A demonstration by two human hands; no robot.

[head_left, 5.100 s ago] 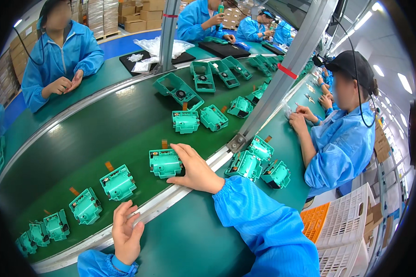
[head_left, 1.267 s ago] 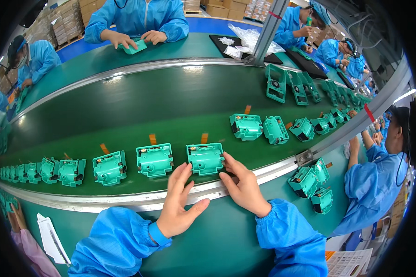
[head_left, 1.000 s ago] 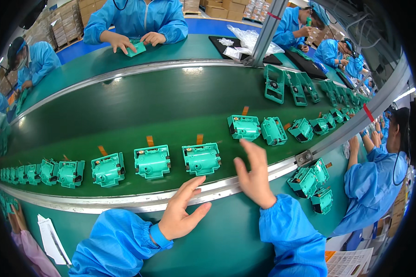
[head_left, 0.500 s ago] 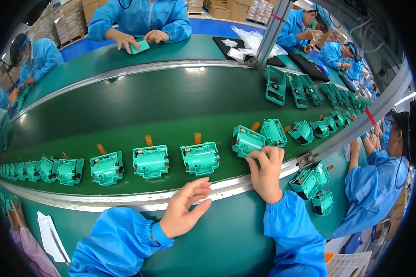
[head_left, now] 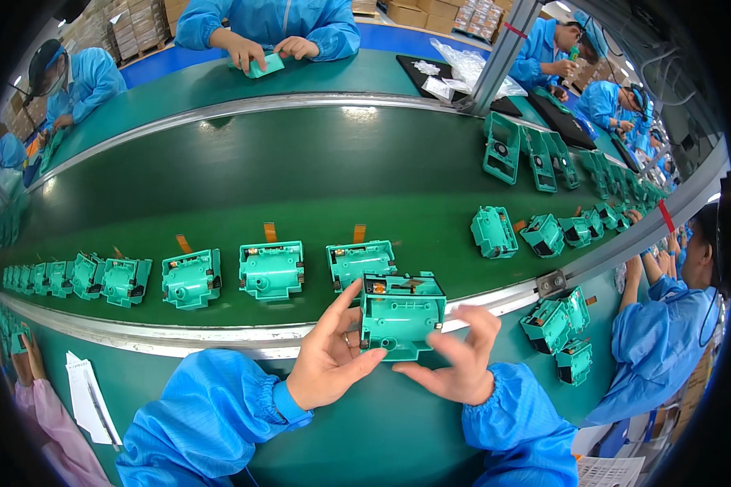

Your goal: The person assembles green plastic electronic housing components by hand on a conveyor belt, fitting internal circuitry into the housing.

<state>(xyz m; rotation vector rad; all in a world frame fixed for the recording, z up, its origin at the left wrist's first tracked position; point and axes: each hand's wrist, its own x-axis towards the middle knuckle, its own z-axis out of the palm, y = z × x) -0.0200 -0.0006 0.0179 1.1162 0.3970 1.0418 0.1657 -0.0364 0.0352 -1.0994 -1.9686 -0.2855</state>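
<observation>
Green conveyor belt (head_left: 284,178) bends through the middle of this busy workshop, with a pale metal rail (head_left: 179,338) along its near edge. Just at the rail, the left hand (head_left: 326,365) clamps the left side of a green case (head_left: 404,315), thumb in front. Fingers parted and blurred, the right hand (head_left: 463,357) is at the case's lower right corner (whether it grips, I can't tell). Beyond the rail sits a row of similar cases (head_left: 270,271); on its near side are a small cluster (head_left: 554,326), far right, and papers (head_left: 83,406), far left.
</observation>
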